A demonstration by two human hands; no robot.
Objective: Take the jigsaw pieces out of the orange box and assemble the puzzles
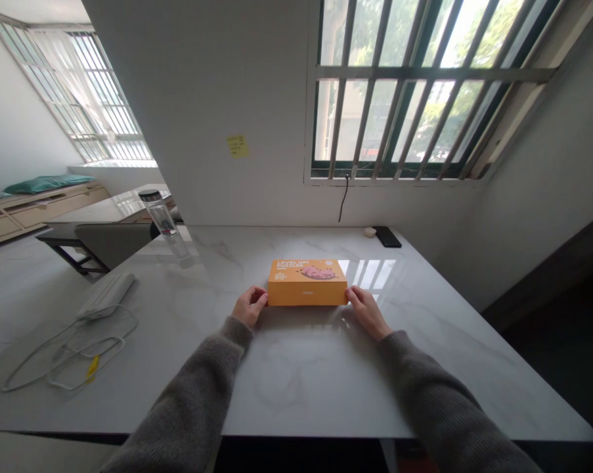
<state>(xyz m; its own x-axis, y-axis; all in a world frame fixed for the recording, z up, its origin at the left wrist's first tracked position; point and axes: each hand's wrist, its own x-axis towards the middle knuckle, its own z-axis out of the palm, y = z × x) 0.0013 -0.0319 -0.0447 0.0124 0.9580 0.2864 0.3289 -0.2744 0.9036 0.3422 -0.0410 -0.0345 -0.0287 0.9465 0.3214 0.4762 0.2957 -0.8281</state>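
Note:
An orange puzzle box (307,293) lies on the white marbled table (286,381), its long front side towards me. The top carries the words "LEVEL UP! PUZZLES" and a pink picture. My left hand (250,305) grips the box's left front corner, thumb and fingers closed on it. At the opposite end, my right hand (368,311) pinches the right front corner in the same way. Both hands rest low, close to the tabletop. The far sides of the box are hidden.
A white power strip (106,294) with a looped cable lies on the left. Towards the back left corner stands a clear bottle (159,213) with a dark lid. A black phone (388,237) and a small white round object (370,232) lie near the wall.

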